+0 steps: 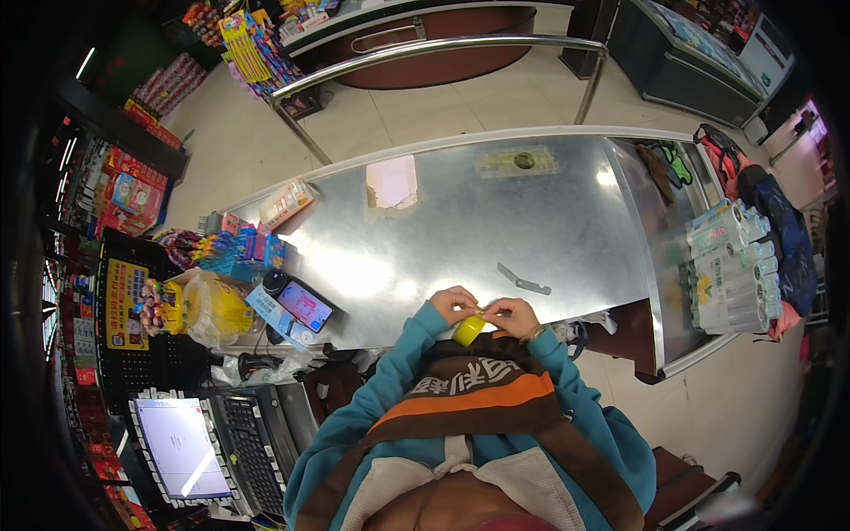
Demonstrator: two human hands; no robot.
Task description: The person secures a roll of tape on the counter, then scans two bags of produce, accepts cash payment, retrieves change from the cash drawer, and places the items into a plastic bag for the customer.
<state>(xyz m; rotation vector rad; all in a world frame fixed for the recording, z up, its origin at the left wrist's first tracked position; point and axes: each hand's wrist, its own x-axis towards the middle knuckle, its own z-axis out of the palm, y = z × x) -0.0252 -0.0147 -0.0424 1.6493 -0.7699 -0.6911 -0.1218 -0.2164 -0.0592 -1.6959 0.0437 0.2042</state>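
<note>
Close to my body, at the counter's near edge, both hands come together at a small yellow-green roll of tape [468, 332]. My left hand [453, 303] pinches at the roll's upper left side with bent fingers. From the right, my right hand [513, 315] has its thumb and fingertips pressed together at the top of the roll, where a bit of yellow shows between the hands. Just beyond my right hand a flat grey folding tool [523, 280], like an opened knife, lies on the metal counter [460, 230].
Left on the counter are a payment terminal with a lit screen [305, 305], candy boxes [235, 248] and a yellow tub in plastic [217, 307]. A monitor [181, 450] and keyboard [248, 451] stand lower left. Wrapped bottle packs [730, 265] sit right. A metal rail [443, 44] runs beyond.
</note>
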